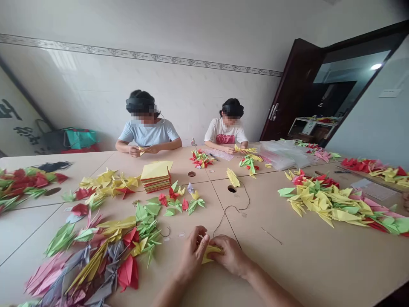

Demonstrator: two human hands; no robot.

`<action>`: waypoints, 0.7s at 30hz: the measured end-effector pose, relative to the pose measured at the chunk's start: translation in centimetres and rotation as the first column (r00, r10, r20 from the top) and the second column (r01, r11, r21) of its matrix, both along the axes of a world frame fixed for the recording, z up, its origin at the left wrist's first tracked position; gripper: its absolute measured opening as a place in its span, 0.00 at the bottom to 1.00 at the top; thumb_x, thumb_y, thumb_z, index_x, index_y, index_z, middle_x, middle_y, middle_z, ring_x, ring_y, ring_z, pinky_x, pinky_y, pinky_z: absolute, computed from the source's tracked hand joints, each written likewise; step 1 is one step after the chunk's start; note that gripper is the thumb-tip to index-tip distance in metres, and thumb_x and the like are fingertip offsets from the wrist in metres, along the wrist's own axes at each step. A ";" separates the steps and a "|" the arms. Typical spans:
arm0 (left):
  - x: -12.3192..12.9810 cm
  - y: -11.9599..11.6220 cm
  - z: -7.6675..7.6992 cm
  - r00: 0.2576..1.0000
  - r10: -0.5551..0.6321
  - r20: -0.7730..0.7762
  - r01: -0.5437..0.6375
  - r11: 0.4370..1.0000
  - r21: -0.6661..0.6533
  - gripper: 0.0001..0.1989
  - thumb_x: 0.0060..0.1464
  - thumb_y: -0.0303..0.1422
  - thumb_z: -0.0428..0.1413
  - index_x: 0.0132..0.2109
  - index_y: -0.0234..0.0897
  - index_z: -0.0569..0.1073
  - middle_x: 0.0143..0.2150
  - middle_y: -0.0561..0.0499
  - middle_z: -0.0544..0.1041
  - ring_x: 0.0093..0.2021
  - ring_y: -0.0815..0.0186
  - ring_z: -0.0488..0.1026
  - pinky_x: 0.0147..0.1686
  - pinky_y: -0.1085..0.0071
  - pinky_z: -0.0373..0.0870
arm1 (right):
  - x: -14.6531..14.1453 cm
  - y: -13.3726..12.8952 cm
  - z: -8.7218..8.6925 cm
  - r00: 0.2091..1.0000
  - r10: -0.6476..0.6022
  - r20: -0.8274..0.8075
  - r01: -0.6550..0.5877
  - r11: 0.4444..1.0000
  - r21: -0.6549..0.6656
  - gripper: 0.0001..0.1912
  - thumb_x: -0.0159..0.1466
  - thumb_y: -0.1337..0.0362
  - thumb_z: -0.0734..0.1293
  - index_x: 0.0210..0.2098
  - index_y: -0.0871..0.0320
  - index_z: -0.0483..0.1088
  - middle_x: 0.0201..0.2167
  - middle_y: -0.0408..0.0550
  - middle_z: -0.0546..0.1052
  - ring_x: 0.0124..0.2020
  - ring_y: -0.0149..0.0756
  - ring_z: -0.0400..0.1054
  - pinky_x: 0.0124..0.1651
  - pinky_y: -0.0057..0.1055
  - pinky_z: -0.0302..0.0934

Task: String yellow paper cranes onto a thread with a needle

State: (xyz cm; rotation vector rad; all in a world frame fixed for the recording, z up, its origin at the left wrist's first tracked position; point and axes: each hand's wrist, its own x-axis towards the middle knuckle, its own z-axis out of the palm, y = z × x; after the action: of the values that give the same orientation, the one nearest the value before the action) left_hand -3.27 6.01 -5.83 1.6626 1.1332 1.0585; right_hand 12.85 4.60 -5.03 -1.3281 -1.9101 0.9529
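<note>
My left hand (195,251) and my right hand (231,256) meet low in the middle, fingers closed around a yellow folded paper piece (211,253). Fingers cover much of it, so its exact shape is hidden. A dark string (226,209) runs from near my hands across the table to a stack of yellow paper cranes (233,177) by a cable hole. Left of my hands lies a large heap of green, red, yellow, pink and grey paper cranes (92,251). A small group of loose cranes (179,200) sits just beyond my left hand.
Across the table (303,256) two people (147,136) fold or handle yellow paper. A stack of square paper sheets (156,177) stands mid-left. More crane heaps (335,200) lie on the right, with clear plastic bags (281,153) behind. A short thread (272,235) lies to my right.
</note>
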 end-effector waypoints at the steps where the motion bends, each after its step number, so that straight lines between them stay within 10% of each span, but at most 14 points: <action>1: -0.1 0.1 0.1 1.000 0.015 0.027 -0.015 1.000 -0.019 0.15 0.61 0.44 0.47 0.40 0.37 0.69 0.33 0.52 0.72 0.31 0.66 0.71 0.34 0.68 0.70 | 0.0 0.0 -0.1 1.000 -0.025 -0.016 0.025 1.000 -0.011 0.04 0.54 0.68 0.71 0.31 0.55 0.76 0.31 0.44 0.77 0.35 0.39 0.70 0.39 0.31 0.60; 9: -0.4 0.7 0.6 0.934 0.301 0.192 -0.266 0.945 -0.189 0.18 0.61 0.47 0.43 0.49 0.40 0.64 0.50 0.44 0.68 0.49 0.57 0.68 0.46 0.62 0.66 | 2.3 3.6 0.2 0.931 -0.308 -0.198 0.288 0.950 -0.122 0.14 0.64 0.55 0.66 0.39 0.61 0.72 0.32 0.45 0.76 0.33 0.36 0.71 0.36 0.32 0.66; 21: 0.7 0.3 0.6 0.922 0.266 0.280 -0.186 0.941 -0.283 0.19 0.57 0.46 0.49 0.50 0.40 0.63 0.51 0.43 0.67 0.44 0.60 0.66 0.40 0.65 0.66 | 4.3 22.9 1.1 0.635 -0.763 0.124 0.772 0.634 -0.052 0.16 0.66 0.60 0.64 0.51 0.59 0.67 0.50 0.51 0.71 0.46 0.40 0.70 0.46 0.43 0.67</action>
State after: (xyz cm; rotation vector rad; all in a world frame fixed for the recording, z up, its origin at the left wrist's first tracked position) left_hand -2.58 6.31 -5.28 1.1339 1.2091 1.2200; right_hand 17.13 27.47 -3.92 -2.0288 -1.1129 0.5316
